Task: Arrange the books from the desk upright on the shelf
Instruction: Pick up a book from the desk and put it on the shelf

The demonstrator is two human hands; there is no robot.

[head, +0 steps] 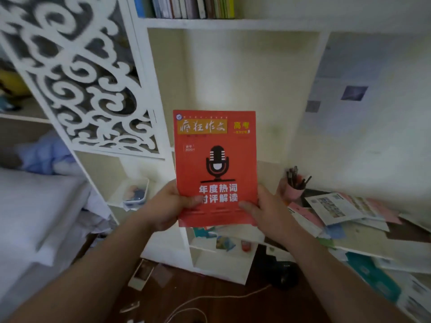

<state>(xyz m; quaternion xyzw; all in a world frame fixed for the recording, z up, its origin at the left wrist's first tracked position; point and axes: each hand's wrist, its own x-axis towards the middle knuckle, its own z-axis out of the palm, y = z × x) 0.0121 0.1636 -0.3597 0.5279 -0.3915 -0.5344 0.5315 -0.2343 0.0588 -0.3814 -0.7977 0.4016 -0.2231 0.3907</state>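
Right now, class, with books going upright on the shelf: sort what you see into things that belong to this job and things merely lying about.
Belongs to the job:
- red book, held by left hand and right hand
- books and papers on the desk
- shelf with upright books

Lying about:
- pink pen cup
- white cable
- white tray

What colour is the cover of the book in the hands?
Red cover, with a black microphone drawing; the head view shows it.
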